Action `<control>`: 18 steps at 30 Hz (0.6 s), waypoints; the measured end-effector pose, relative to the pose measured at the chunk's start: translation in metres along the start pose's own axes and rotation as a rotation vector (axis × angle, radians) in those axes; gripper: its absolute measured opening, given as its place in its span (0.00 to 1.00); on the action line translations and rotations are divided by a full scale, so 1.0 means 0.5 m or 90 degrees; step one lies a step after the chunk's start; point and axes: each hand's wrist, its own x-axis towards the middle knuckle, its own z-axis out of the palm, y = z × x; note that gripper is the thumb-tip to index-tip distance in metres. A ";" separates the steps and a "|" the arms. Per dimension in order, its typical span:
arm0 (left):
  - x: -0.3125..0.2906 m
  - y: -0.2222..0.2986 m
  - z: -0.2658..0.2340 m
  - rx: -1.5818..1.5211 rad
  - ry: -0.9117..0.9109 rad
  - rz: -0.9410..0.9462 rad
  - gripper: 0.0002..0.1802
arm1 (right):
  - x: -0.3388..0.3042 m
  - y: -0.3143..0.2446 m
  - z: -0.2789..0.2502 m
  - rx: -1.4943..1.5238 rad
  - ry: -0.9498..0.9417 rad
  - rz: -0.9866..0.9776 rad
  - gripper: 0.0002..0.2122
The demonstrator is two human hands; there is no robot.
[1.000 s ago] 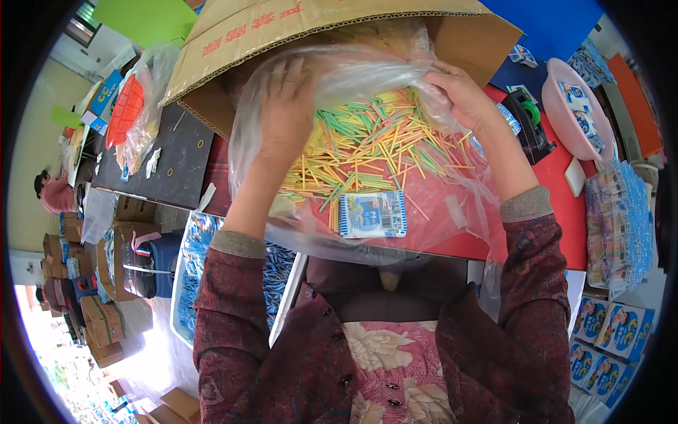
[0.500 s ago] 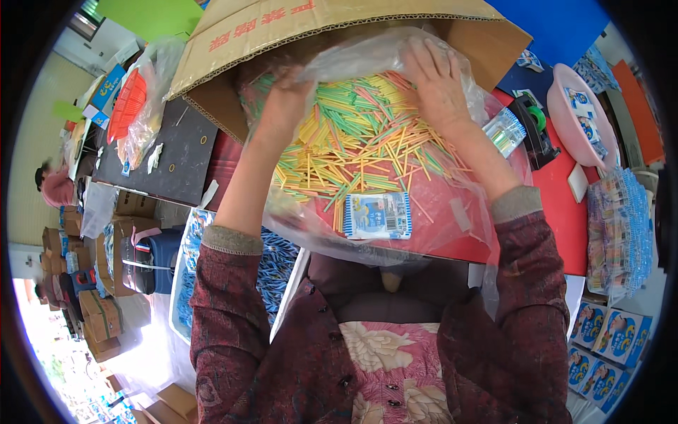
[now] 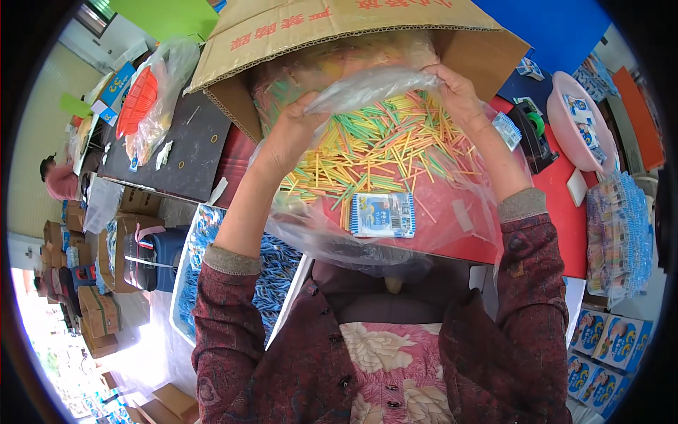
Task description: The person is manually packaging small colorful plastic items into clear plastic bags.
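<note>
A clear plastic bag (image 3: 381, 81) is stretched between my two hands, its edge gathered into a fold across the mouth of a cardboard box (image 3: 339, 28). My left hand (image 3: 291, 134) is closed on the fold's left end. At the right end, my right hand (image 3: 458, 95) pinches the same plastic. Below the fold lies a heap of thin yellow, green and pink sticks (image 3: 381, 145), spilling out of the bag onto the red tabletop (image 3: 438, 212). In front of the heap lies a small blue and white packet (image 3: 383, 215).
A black tape dispenser (image 3: 533, 138) and a pink basin (image 3: 571, 127) of packets stand at right. Beside them are stacked clear bags (image 3: 616, 233). A white-rimmed tub (image 3: 185, 283) of blue packets sits lower left. A person (image 3: 60, 177) is far left.
Both hands have drawn the bag's edge up into a taut fold. My right hand has come down from the bag's far side and now pinches the plastic. The view has shifted slightly.
</note>
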 end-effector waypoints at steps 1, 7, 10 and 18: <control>-0.005 0.003 -0.002 0.019 -0.014 -0.008 0.18 | -0.002 -0.003 -0.004 -0.001 0.001 -0.002 0.15; -0.054 0.008 0.015 0.046 0.011 -0.005 0.19 | -0.026 -0.008 -0.033 -0.056 -0.087 0.053 0.13; -0.063 0.003 0.016 0.002 -0.072 -0.057 0.20 | -0.043 -0.012 -0.045 -0.042 -0.125 0.113 0.13; -0.126 0.009 0.054 -0.144 -0.093 -0.143 0.22 | -0.081 -0.065 -0.069 -0.141 -0.140 0.053 0.14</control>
